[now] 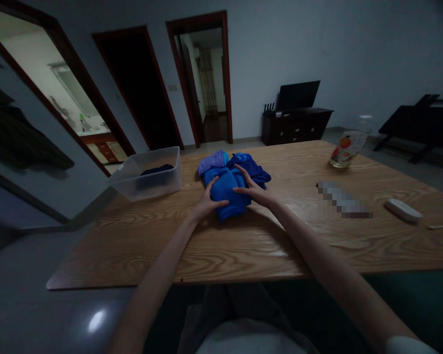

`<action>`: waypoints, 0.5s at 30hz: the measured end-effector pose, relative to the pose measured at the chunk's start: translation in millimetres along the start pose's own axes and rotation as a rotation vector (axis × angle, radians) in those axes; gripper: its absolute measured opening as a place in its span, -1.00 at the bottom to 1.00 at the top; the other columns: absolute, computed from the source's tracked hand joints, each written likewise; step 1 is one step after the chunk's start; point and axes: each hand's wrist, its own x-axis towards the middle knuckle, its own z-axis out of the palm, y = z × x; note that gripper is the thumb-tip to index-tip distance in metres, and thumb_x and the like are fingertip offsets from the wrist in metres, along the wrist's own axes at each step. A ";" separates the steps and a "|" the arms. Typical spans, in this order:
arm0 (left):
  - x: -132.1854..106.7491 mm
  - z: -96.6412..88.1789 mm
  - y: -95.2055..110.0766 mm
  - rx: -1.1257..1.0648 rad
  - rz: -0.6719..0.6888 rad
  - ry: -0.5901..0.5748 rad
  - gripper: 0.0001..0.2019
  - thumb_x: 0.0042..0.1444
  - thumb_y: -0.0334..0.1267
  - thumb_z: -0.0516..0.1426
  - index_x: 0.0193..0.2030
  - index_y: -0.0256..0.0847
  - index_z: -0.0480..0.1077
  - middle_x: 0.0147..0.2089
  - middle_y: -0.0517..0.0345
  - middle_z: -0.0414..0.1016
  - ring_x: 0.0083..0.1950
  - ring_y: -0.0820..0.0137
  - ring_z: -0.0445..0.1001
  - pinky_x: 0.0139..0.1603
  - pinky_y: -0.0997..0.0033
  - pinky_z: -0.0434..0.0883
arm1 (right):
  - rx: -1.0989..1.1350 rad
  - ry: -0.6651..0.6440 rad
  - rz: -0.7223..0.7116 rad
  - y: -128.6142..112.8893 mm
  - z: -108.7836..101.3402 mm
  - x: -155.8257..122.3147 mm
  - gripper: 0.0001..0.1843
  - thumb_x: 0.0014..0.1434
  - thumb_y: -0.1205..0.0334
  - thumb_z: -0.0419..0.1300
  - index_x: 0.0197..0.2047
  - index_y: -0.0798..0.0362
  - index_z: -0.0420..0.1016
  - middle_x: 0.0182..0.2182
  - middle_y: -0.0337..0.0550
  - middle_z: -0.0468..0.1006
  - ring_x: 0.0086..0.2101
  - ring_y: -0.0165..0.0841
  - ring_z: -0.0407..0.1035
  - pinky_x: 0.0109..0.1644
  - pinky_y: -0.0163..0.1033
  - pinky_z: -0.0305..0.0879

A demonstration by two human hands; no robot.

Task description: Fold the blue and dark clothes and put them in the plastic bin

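Wooden desk (133,246): light grain, its near edge just in front of me; both my bare forearms reach out across it.
Left hand (206,202): lies on the left side of the blue cloth, fingers (211,187) wide and flat, thumb laid across the fabric; it grips nothing.
Right hand (255,192): rests on the right side of the same cloth, fingers (244,174) spread wide and pointing away from me, pressing rather than clasping.
Blue cloth (227,194): a folded bundle near the middle of the desk, between my two hands and touching both.
Purple cloth (212,161): bunched just behind the blue one, on the left, touching it.
Dark blue cloth (253,166): crumpled behind my right hand, against the pile.
Clear tub (149,179): left of the pile, near it but apart, with a dark cloth (157,170) inside.
White device (403,210): far right on the desk, a cord trailing from it.
Bottle (349,145): at the far right edge, with a fruit label.
Dark cabinet (297,127): against the back wall, a screen (298,95) on top.
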 end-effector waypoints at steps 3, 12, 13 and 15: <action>0.4 -4.3 -5.3 0.048 -0.007 -0.043 0.27 -0.06 -0.08 0.56 0.68 0.10 -0.06 0.69 -0.11 -0.01 0.57 -0.12 0.25 0.48 -0.10 0.38 | -0.107 -0.144 -0.017 2.3 -8.8 -0.4 0.24 0.14 -0.07 0.54 0.66 -0.35 -0.11 0.62 -0.15 0.01 0.50 0.02 0.11 0.47 0.14 0.28; 7.9 -7.6 -23.9 0.381 0.067 0.036 0.04 -0.01 -0.12 0.52 0.58 -0.13 0.20 0.53 -0.19 0.32 0.45 -0.07 0.43 0.45 -0.08 0.39 | -0.551 -0.272 -0.102 21.6 -12.1 5.1 0.07 0.18 0.11 0.49 0.62 -0.13 0.09 0.38 0.09 0.46 0.24 0.02 0.49 0.30 0.11 0.45; 7.4 -7.1 -23.9 0.426 0.073 0.045 -0.02 0.02 -0.12 0.51 0.56 -0.10 0.23 0.49 -0.17 0.39 0.41 -0.07 0.46 0.43 -0.10 0.41 | -0.618 -0.249 -0.109 22.3 -9.8 4.1 0.03 0.17 0.17 0.48 0.60 -0.09 0.14 0.29 0.12 0.55 0.16 0.04 0.55 0.25 0.13 0.48; 5.7 -6.4 -23.6 0.519 0.085 0.056 -0.14 0.09 -0.12 0.48 0.50 -0.04 0.31 0.37 -0.11 0.52 0.32 -0.07 0.54 0.38 -0.16 0.44 | -0.750 -0.194 -0.127 21.2 -4.0 1.4 -0.09 0.15 0.28 0.46 0.52 -0.01 0.29 0.13 0.15 0.64 0.06 0.08 0.60 0.19 0.17 0.50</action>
